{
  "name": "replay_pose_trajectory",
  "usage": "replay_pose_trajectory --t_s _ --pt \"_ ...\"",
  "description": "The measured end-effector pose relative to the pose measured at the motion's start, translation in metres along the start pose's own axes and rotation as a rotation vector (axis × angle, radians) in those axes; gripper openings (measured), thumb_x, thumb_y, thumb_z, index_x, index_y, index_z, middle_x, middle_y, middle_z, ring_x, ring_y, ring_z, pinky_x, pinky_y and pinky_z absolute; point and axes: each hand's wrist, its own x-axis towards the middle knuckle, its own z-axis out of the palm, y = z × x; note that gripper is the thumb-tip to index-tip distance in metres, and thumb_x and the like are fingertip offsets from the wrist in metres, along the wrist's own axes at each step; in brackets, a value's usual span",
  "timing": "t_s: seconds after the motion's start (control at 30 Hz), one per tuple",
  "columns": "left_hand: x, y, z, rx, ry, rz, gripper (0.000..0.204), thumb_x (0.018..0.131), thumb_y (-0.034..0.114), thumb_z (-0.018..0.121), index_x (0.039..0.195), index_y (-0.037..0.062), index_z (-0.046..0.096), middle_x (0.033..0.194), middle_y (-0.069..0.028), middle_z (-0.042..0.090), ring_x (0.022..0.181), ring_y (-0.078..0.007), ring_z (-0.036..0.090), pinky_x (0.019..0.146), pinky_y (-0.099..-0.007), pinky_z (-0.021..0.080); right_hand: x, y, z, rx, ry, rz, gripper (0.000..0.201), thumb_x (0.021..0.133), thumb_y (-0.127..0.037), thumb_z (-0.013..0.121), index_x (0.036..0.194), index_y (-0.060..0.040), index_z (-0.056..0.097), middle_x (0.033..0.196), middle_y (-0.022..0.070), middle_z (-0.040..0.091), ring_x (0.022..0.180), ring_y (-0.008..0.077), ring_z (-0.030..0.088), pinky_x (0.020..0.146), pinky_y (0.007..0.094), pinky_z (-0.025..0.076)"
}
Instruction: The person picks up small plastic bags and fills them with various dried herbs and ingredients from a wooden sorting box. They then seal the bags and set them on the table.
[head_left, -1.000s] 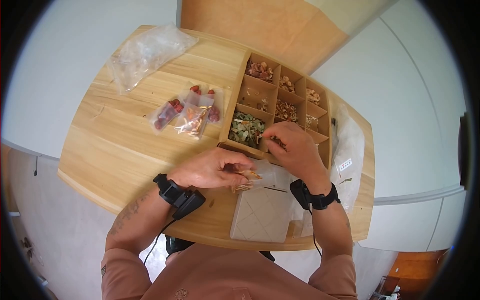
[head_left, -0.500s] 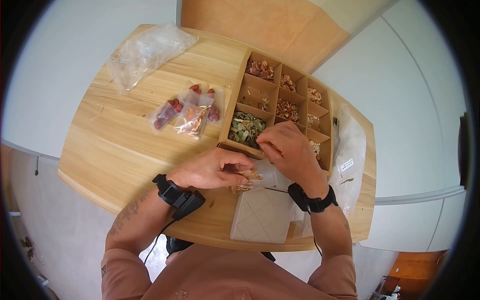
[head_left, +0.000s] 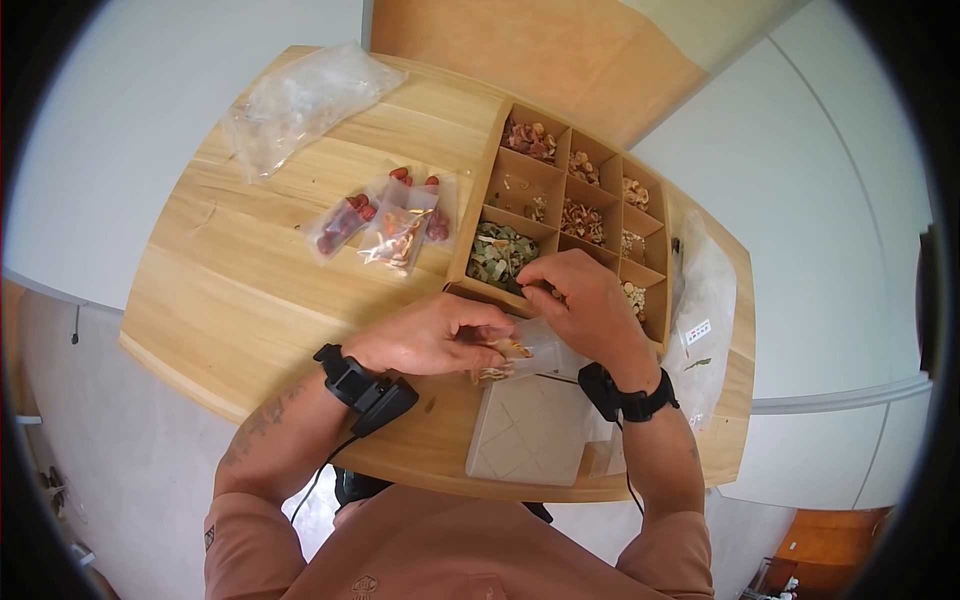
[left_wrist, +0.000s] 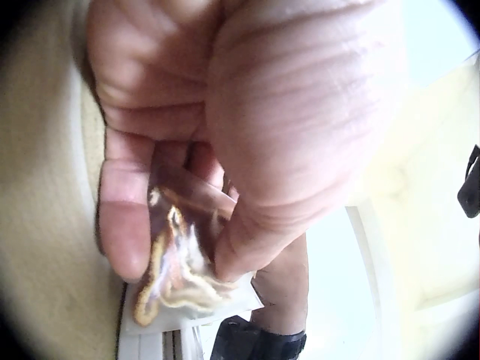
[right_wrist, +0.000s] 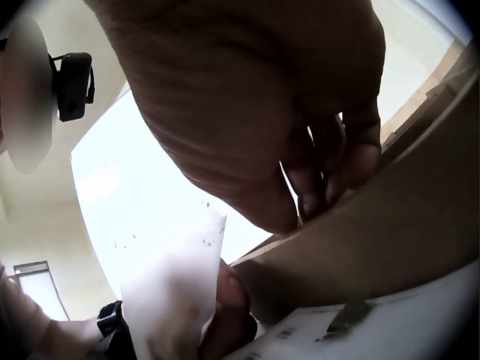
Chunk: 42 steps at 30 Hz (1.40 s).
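Observation:
My left hand (head_left: 435,335) pinches a small translucent packet (left_wrist: 187,289) between thumb and fingers. Orange-edged dried slices (left_wrist: 169,262) show through its film. Over the near side of a divided cardboard box (head_left: 478,292), my right hand (head_left: 580,300) bends its fingers downward, thumb close to the fingertips. Those fingertips are beside a compartment of green dried leaves (head_left: 500,252). In the right wrist view the box wall (right_wrist: 360,232) partly hides the fingertips, and I cannot tell whether they hold anything.
Other compartments hold dried pieces (head_left: 583,222). Left of the box lie packets of red dried fruit (head_left: 343,225) and one of orange slices (head_left: 393,240). A clear plastic bag (head_left: 305,105) lies far left, a labelled bag (head_left: 705,350) right. A white square slab (head_left: 525,430) sits in front.
My right hand has shifted slightly left toward the leaf compartment, its fingers drawn together, uncovering pale pieces in the near right compartment. My left hand keeps its hold on the packet.

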Motion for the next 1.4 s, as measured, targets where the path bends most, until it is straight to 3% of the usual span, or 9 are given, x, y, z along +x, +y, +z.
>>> replay_pose_trajectory --t_s 0.33,0.53,0.97,1.07,1.4 --pt "0.000 0.000 -0.002 0.092 -0.004 -0.012 0.034 0.091 0.022 0.074 0.120 0.0074 0.066 0.078 -0.0012 0.053 0.072 -0.0120 0.051 0.068 -0.0278 0.046 0.018 0.008 0.000 -0.034 -0.154 0.018 0.019 0.079 -0.012 0.070 0.097 -0.0076 0.067 0.095 0.0108 0.069 0.088 0.0315 0.065 0.075 0.0418 0.051" --pt "0.001 -0.003 -0.002 0.099 -0.002 0.001 0.034 0.090 0.023 0.074 0.120 0.0070 0.066 0.079 -0.0018 0.055 0.073 -0.0124 0.052 0.069 -0.0284 0.047 0.024 0.017 0.008 -0.045 -0.127 -0.037 0.021 0.078 -0.011 0.072 0.098 -0.0085 0.068 0.096 0.0113 0.068 0.087 0.0329 0.066 0.075 0.0423 0.052" --pt "0.001 -0.001 -0.002 0.087 0.006 -0.038 0.034 0.089 0.022 0.074 0.116 0.0035 0.066 0.087 -0.0079 0.064 0.079 -0.0163 0.059 0.074 -0.0296 0.050 0.029 0.022 0.013 0.099 -0.109 0.105 0.011 0.084 -0.006 0.066 0.095 -0.0058 0.067 0.091 0.0130 0.068 0.087 0.0341 0.066 0.073 0.0388 0.053" --pt "0.001 -0.004 -0.001 0.097 0.012 -0.003 0.036 0.090 0.023 0.075 0.120 0.0072 0.066 0.082 -0.0021 0.059 0.076 -0.0119 0.054 0.071 -0.0275 0.048 0.031 0.013 0.004 0.124 -0.069 0.168 0.010 0.086 -0.006 0.065 0.095 -0.0045 0.067 0.091 0.0135 0.069 0.086 0.0325 0.066 0.074 0.0369 0.052" --pt "0.001 -0.003 0.000 0.096 0.020 0.007 0.034 0.090 0.022 0.075 0.119 0.0072 0.067 0.077 0.0003 0.051 0.071 -0.0105 0.050 0.066 -0.0268 0.045 0.029 0.000 -0.016 0.223 -0.001 0.264 0.010 0.090 -0.004 0.061 0.099 -0.0033 0.066 0.092 0.0097 0.070 0.086 0.0231 0.068 0.077 0.0326 0.051"
